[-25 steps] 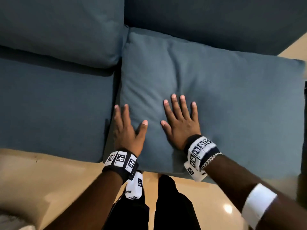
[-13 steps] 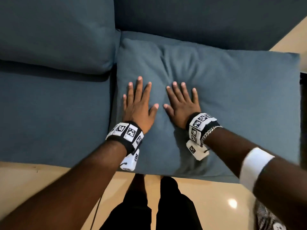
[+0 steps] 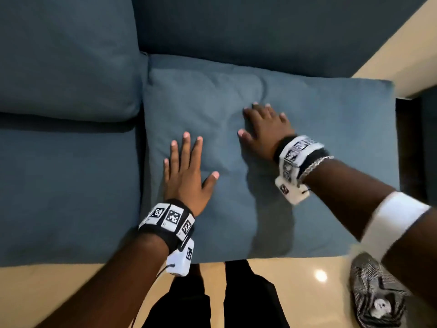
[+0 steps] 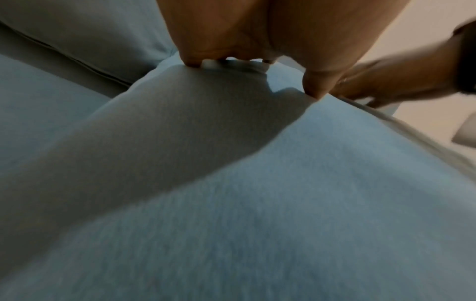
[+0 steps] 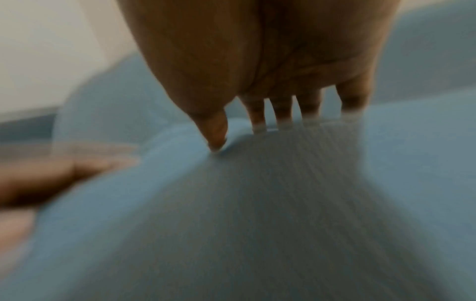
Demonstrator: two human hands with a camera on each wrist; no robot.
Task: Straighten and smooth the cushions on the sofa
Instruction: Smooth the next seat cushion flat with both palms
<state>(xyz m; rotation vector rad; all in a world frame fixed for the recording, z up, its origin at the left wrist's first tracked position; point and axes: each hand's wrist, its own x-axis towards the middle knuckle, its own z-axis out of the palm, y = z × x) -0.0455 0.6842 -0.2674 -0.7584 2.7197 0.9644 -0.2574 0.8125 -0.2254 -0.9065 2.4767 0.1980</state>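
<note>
A blue cushion (image 3: 331, 138) lies flat on the right seat of the blue sofa (image 3: 59, 185), its fabric creased around the middle. My left hand (image 3: 186, 166) lies flat on its left part, fingers straight and spread. My right hand (image 3: 264, 121) presses palm-down near the cushion's centre, fingers spread and sinking into the fabric. In the left wrist view my left hand (image 4: 247, 59) touches the cushion (image 4: 283, 203) with its fingertips. The right wrist view is blurred; my right hand (image 5: 280, 122) has its fingers (image 5: 283, 120) on the cushion (image 5: 283, 224).
A second blue back cushion (image 3: 66, 62) leans at the upper left, and the sofa backrest (image 3: 260, 27) runs behind. Beige shiny floor (image 3: 47, 292) lies in front of the sofa, with my dark-trousered legs (image 3: 212, 304) there. A patterned slipper-like object (image 3: 376, 294) lies at the lower right.
My right hand has slid farther up and to the right over the cushion. My left hand has drawn back toward the front and left, so the hands are farther apart.
</note>
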